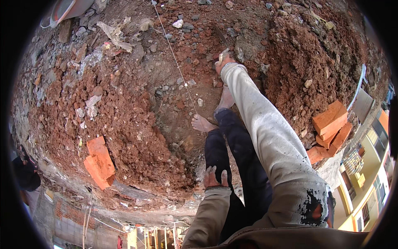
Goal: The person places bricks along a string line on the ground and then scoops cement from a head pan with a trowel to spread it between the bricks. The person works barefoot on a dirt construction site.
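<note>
My right hand point(224, 62) reaches out over the soil, its fingers closed round the handle of a hand tool with a dark, narrow blade point(221, 35). That blade points away from me, low over the reddish ground, and its exact kind is hard to make out. Resting on my dark trouser leg, my left hand point(215, 177) has its fingers apart and holds nothing. A thin white string point(174, 56) runs from the far edge down toward my bare left foot point(203, 123). My other bare foot point(225, 99) is just below my right hand.
Loose red earth point(304, 58) is heaped on the right, with another mound point(124, 120) on the left. Orange bricks point(330, 120) are stacked at the right; broken ones point(99, 162) lie left. A pale basin point(72, 9) sits far left. Another person point(25, 172) is at the left rim.
</note>
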Motion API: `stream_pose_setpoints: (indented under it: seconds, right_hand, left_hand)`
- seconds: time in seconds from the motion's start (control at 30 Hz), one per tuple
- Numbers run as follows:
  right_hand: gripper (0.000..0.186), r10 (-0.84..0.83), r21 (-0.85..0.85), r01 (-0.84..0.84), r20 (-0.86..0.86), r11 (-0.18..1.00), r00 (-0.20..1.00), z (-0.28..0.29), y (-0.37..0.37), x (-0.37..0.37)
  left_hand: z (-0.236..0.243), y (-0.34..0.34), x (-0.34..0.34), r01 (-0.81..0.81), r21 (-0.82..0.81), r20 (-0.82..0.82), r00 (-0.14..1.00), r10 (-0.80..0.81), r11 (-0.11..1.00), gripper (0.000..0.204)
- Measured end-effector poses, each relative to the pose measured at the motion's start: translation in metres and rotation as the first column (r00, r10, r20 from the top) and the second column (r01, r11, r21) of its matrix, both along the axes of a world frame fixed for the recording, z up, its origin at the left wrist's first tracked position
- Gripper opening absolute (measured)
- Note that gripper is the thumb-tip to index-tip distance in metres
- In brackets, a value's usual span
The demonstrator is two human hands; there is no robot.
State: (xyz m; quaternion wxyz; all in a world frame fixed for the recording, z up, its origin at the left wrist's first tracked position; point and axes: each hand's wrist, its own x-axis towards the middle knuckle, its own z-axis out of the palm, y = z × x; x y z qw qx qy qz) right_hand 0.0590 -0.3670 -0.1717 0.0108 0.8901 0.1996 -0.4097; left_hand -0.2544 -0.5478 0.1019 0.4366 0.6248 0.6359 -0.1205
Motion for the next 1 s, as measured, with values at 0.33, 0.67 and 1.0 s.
stream_pose_setpoints:
  seconds: [0.33, 0.67, 1.0]
  right_hand:
    - [0.057, -0.219, -0.167, 0.208, -0.045, 0.964, 0.975, -0.014, -0.066, -0.065]
    - [0.077, -0.080, -0.401, 0.068, -0.013, 0.913, 0.997, 0.008, -0.078, -0.087]
    - [0.049, -0.467, 0.072, 0.467, 0.275, 0.881, 0.840, 0.173, -0.163, -0.101]
  left_hand:
    - [0.000, 0.000, 0.000, -0.004, 0.022, 0.006, 1.000, 0.004, 1.000, 0.044]
    - [0.001, 0.002, -0.002, 0.029, 0.045, 0.078, 0.996, -0.032, 0.999, 0.044]
    - [0.020, 0.010, -0.018, 0.233, 0.056, 0.020, 0.972, -0.234, 0.971, 0.042]
